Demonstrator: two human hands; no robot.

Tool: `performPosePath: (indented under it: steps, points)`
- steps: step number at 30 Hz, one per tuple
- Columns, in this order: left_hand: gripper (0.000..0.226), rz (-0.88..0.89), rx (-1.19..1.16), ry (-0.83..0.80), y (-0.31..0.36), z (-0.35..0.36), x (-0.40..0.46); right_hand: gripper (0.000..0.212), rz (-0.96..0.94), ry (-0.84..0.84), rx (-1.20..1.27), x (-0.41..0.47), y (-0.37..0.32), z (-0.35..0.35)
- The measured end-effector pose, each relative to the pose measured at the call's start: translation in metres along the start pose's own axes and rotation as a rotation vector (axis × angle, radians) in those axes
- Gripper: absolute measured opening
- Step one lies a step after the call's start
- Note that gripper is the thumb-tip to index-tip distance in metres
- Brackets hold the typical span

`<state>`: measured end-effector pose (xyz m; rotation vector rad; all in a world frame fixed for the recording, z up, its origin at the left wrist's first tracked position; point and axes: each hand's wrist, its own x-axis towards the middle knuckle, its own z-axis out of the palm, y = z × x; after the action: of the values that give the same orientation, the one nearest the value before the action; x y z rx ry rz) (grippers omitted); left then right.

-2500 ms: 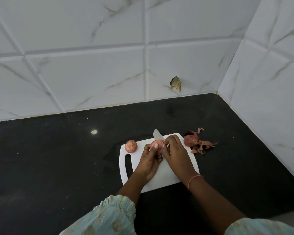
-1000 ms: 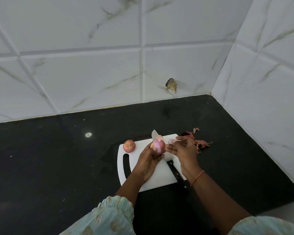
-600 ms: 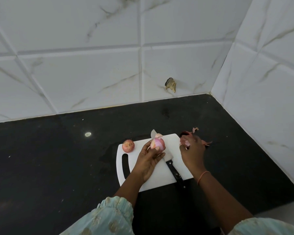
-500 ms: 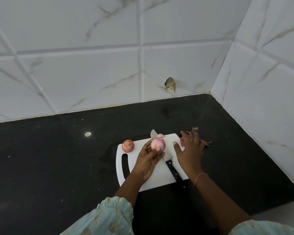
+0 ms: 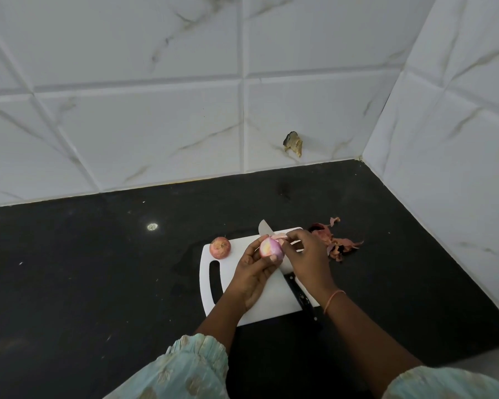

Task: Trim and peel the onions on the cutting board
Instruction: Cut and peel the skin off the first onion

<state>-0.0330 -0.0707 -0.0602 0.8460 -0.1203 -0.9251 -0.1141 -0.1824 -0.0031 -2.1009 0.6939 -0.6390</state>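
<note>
My left hand [image 5: 252, 276] holds a partly peeled pink onion [image 5: 269, 247] above the white cutting board [image 5: 274, 300]. My right hand [image 5: 307, 259] pinches a flap of skin at the top of that onion. A second onion [image 5: 220, 247], with its skin on, sits on the board's far left corner. The knife lies on the board under my hands, its blade tip [image 5: 263, 227] past the far edge and its black handle [image 5: 301, 299] toward me.
A heap of reddish onion skins [image 5: 333, 240] lies on the black counter [image 5: 98, 269] just right of the board. White tiled walls close the counter at the back and right. A brown scrap [image 5: 293, 144] clings to the back wall.
My right hand dropped a strip of skin on the heap at the right and came back to the onion's top. The knife has lain on the board since 1.0 s ago.
</note>
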Motion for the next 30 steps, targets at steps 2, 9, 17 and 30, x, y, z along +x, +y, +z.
performPosePath:
  steps: [2, 9, 17, 30]
  points:
    - [0.052, -0.012, 0.007, 0.007, 0.000, -0.001, 0.000, 0.008, 0.089, 0.013, 0.065, 0.002, 0.000, 0.001]
    - [0.056, -0.011, 0.001, -0.011, 0.001, 0.001, -0.001, 0.004, 0.266, 0.033, 0.323, 0.003, -0.002, 0.000]
    - [0.055, -0.012, -0.021, 0.012, 0.002, 0.000, -0.003, 0.011, 0.598, 0.069, 0.716, 0.002, -0.015, 0.002]
    - [0.053, -0.080, -0.164, 0.119, 0.009, 0.007, -0.005, 0.005, 0.729, 0.383, 0.906, 0.013, 0.001, -0.024]
